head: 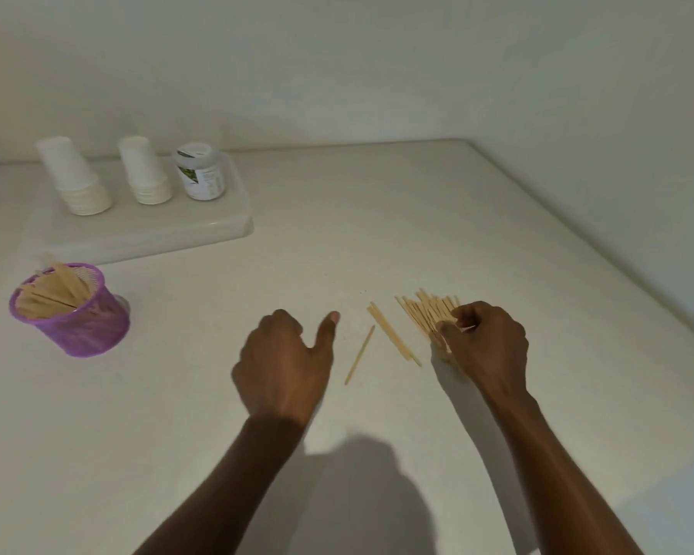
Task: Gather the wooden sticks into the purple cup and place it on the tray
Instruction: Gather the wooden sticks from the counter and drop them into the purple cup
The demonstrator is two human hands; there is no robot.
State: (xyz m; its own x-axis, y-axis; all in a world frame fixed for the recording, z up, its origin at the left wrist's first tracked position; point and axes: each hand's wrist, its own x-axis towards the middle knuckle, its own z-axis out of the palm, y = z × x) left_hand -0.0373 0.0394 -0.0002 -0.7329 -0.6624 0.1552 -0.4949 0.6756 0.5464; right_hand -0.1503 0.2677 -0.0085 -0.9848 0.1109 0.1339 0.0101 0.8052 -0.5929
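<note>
At the right of centre in the frame the right hand [487, 344] is closed around a fanned bundle of wooden sticks [427, 312], thumb and fingers curled over the near ends while the far ends splay out toward the upper left of the hand and rest on or just above the white table [377, 218]. Just left of that bundle, a pair of sticks [393, 338] lies flat on the table side by side, running diagonally from upper left to lower right, and a single stick [360, 354] lies a little further left, slanting the other way; neither is touched by a hand. The left hand [285, 362] hovers at the centre of the frame, near the single stick, with nothing in it: the thumb sticks out toward the upper right, apart from the other fingers, which are curled under and blurred, so how far they are closed cannot be told. At the left edge of the frame, well apart from both hands, the purple cup [73, 314], a mesh holder, stands on the table, already holding many flat wooden sticks that lean against its rim. Behind it, in the upper left of the frame, sits the white tray [225, 222], carrying two stacks of upside-down white paper cups, one stack [77, 178] at the left and a second stack [145, 172] beside it, and a white jar [201, 172] with a green and white label to their right. The cup stands just in front of the tray's near edge, not on it.
</note>
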